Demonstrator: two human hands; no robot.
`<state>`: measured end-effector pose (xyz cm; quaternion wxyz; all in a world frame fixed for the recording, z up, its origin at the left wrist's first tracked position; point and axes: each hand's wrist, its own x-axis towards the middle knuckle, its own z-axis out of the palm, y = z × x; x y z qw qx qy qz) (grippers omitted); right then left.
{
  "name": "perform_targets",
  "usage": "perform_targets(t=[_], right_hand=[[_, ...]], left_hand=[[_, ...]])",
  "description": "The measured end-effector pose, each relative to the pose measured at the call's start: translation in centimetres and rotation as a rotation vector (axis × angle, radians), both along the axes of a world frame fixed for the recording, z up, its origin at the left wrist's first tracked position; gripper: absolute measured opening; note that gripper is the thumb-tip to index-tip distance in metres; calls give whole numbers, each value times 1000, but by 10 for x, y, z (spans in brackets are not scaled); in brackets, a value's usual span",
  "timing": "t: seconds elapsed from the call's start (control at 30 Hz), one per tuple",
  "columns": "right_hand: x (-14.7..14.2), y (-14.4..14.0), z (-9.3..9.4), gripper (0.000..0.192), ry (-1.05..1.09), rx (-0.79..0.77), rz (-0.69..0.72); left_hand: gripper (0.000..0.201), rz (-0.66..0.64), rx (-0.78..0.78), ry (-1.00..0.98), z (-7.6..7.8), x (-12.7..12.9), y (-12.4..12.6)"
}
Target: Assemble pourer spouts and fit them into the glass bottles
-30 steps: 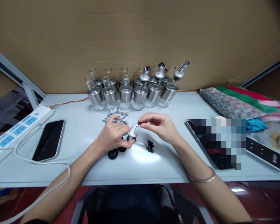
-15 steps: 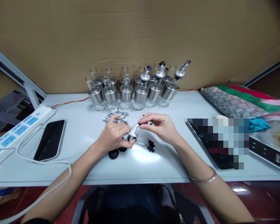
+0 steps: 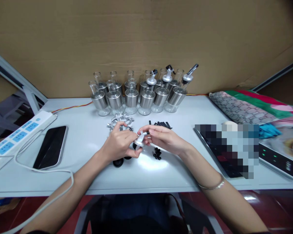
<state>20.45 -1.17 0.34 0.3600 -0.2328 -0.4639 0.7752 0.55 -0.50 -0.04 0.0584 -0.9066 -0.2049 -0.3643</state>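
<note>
A silver pour spout [image 3: 139,140] with a round flange is pinched by its base between the thumb and fingers of my left hand [image 3: 120,141]. My right hand [image 3: 164,138] closes its fingertips around the narrow end of that spout; whatever black part sits there is mostly covered. Beneath and beside my left hand lie black round stoppers [image 3: 118,162]. More silver spout pieces [image 3: 122,119] are heaped just behind it. Small black caps [image 3: 157,153] rest in a cluster below my right hand, and thin black strips [image 3: 164,124] lie behind it.
Glass bottles with steel sleeves [image 3: 131,97] stand in rows at the back; three at front right carry spouts. At left are a phone [image 3: 51,146], a white cable and a power strip [image 3: 19,138]. A tablet-like device [image 3: 212,151] and a patterned cloth bag [image 3: 244,107] occupy the right.
The spout has turned in my left hand, its narrow end now closer to my right fingers. My right hand has shifted slightly down and its fingers wrap nearer the spout, uncovering the black strips.
</note>
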Motion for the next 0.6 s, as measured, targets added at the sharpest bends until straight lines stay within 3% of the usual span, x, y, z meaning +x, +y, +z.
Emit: perform_targets(t=[0.23,0.4,0.6], right_hand=[[2,-2,0,24,-29,69,5],[2,1,1,24,3,35,-102],[6,8,8,18,78,-65,-330]], left_hand=[[23,-16,-64,5,-2,-1,1],[51,33,-278,185,-3,-7,5],[12,79,-396,354,4,-10,3]])
